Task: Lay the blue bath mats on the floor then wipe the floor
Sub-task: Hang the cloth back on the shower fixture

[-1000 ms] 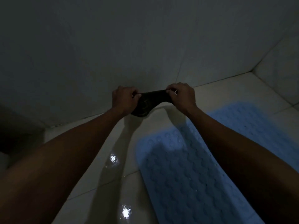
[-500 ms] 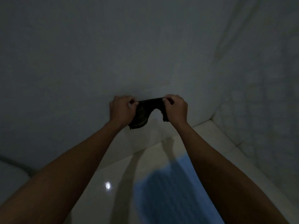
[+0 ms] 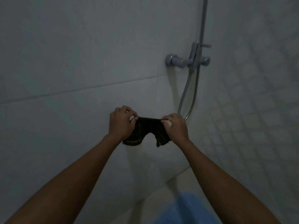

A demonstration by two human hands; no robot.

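View tilted up, both hands (image 3: 122,122) (image 3: 175,126) pinching dark cloth (image 3: 148,129), shower mixer (image 3: 188,61) beyond

Left hand (image 3: 121,123): fist closed on one end of a dark cloth (image 3: 146,130), held up before the tiled wall (image 3: 72,62).
Right hand (image 3: 175,126): pinches the cloth's other end; top edge stretched taut between both hands, ends hanging down.
Shower mixer (image 3: 187,61): on the wall, upper right; hose (image 3: 186,92) loops down behind the right hand.
Blue bath mat (image 3: 187,209): blurred, on the floor (image 3: 176,183) at bottom.
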